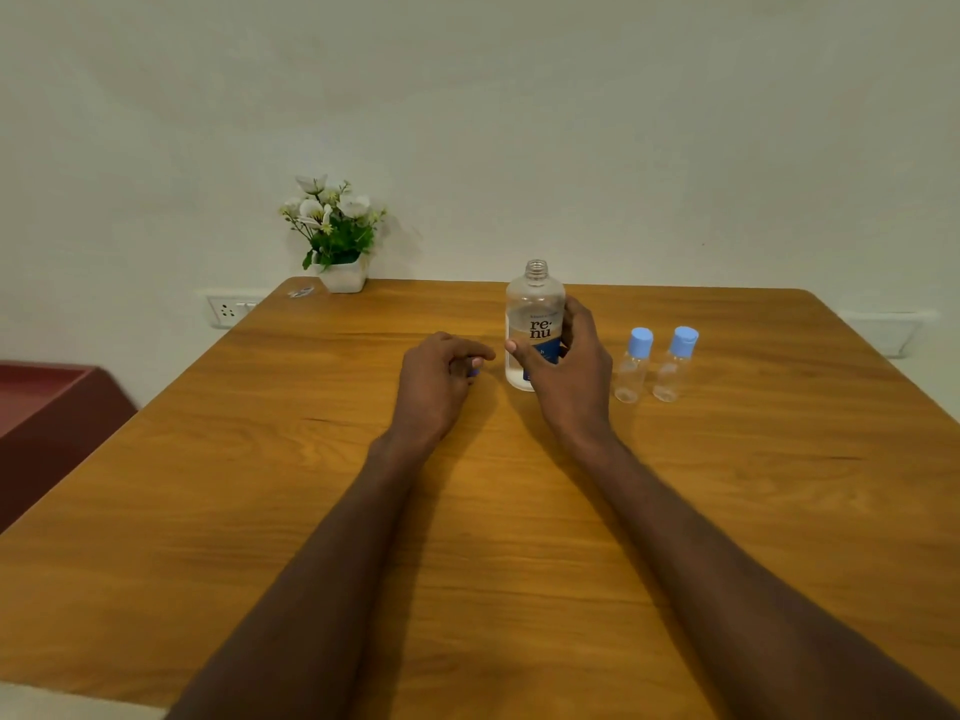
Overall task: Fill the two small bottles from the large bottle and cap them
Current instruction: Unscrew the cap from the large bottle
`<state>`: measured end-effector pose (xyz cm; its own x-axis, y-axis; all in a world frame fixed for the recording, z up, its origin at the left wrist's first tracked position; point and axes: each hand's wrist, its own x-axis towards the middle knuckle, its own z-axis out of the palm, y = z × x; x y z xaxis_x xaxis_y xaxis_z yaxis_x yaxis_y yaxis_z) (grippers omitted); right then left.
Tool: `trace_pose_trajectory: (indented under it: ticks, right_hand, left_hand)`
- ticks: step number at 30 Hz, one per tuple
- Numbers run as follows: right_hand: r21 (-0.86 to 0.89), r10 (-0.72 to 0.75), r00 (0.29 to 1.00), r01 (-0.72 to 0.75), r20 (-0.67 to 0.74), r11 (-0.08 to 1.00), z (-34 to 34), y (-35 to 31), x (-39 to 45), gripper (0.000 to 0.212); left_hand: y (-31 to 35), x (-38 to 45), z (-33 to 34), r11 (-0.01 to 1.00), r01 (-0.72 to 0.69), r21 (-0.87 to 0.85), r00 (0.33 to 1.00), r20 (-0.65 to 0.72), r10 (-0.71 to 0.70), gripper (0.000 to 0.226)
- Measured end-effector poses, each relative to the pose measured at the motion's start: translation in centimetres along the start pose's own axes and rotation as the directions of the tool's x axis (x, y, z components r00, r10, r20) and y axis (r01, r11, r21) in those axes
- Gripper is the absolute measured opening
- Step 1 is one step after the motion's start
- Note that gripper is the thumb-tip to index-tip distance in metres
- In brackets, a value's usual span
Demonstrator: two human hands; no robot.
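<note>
The wooden tabletop [260, 485] carries everything. On it the large bottle [535, 314] stands upright, far of centre, its neck uncapped, a little clear liquid at the bottom; the right hand [569, 371] wraps its fingers round the lower body. The left hand [439, 376], just left of it, curls round something small and blue, likely the cap. Right of the large bottle, the two small bottles [631, 366] stand empty and blue-capped: filling hasn't begun.
</note>
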<state>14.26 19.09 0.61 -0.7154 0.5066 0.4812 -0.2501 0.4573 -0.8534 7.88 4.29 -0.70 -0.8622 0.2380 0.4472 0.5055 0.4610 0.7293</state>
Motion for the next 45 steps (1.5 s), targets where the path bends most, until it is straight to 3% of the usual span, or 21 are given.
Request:
trace_pose_trajectory:
  ticks: [4, 7, 13, 17, 25, 29, 33, 36, 38, 40, 43, 45]
  right_hand:
    - [-0.007, 0.012, 1.000, -0.012, 0.013, 1.000, 0.1, 0.0, 0.0, 0.074]
    - [0.000, 0.026, 0.999, -0.026, 0.022, 1.000, 0.1, 0.1, 0.0, 0.073]
    - [-0.007, 0.033, 0.999, -0.033, 0.022, 0.999, 0.4, 0.3, 0.1, 0.074]
    - [-0.011, 0.037, 0.999, -0.037, 0.024, 0.999, 1.0, 0.5, 0.4, 0.074]
    - [-0.025, 0.040, 0.999, -0.039, 0.032, 0.999, 1.5, 0.8, 0.7, 0.074]
    - [-0.073, 0.018, 1.000, -0.017, 0.024, 0.997, 0.8, 0.4, -0.1, 0.087]
    - [-0.186, -0.107, 0.993, 0.095, -0.055, 0.978, -0.7, -0.8, -1.9, 0.072]
    - [-0.333, -0.315, 0.935, 0.249, -0.161, 0.910, -3.5, -1.7, -2.4, 0.049]
    - [-0.413, -0.396, 0.894, 0.286, -0.211, 0.865, -5.9, -1.6, -1.9, 0.041]
    - [-0.465, -0.451, 0.864, 0.312, -0.223, 0.829, -8.3, -0.9, -1.4, 0.032]
    - [-0.446, -0.417, 0.868, 0.271, -0.270, 0.853, -10.6, 0.3, -1.1, 0.037]
    - [-0.425, -0.354, 0.878, 0.200, -0.322, 0.883, -11.1, 0.8, -0.8, 0.045]
  left_hand:
    - [0.0, 0.2, -0.1, 0.996, -0.036, 0.080, 0.999, 0.034, 0.034, 0.014]
    - [-0.1, 0.2, -0.6, 0.992, -0.039, 0.116, 0.995, 0.095, 0.028, 0.023]
    - [-0.6, -0.2, -1.1, 0.993, 0.044, 0.112, 0.998, -0.041, -0.039, 0.016]
    - [-1.0, 0.0, -1.3, 0.981, 0.099, 0.169, 0.995, -0.020, -0.097, 0.014]
    - [-1.0, 0.3, -1.2, 0.980, 0.157, 0.120, 0.987, 0.005, -0.159, 0.049]
    - [-0.9, 0.1, -1.1, 0.983, 0.166, 0.074, 0.986, -0.007, -0.166, 0.059]
    - [-0.1, -1.2, -1.9, 0.996, 0.039, 0.085, 0.961, -0.278, -0.014, 0.028]
    - [2.1, -2.2, -2.1, 0.969, -0.226, 0.097, 0.872, -0.423, 0.246, 0.021]
    - [4.7, -3.1, -0.8, 0.917, -0.396, 0.052, 0.832, -0.401, 0.382, 0.020]
    - [7.4, -4.0, 1.5, 0.887, -0.460, -0.037, 0.843, -0.330, 0.424, 0.017]
    - [10.3, -4.6, 5.4, 0.923, -0.334, -0.191, 0.934, -0.201, 0.296, 0.012]
    - [11.3, -4.4, 7.5, 0.958, -0.198, -0.209, 0.978, -0.112, 0.178, 0.026]
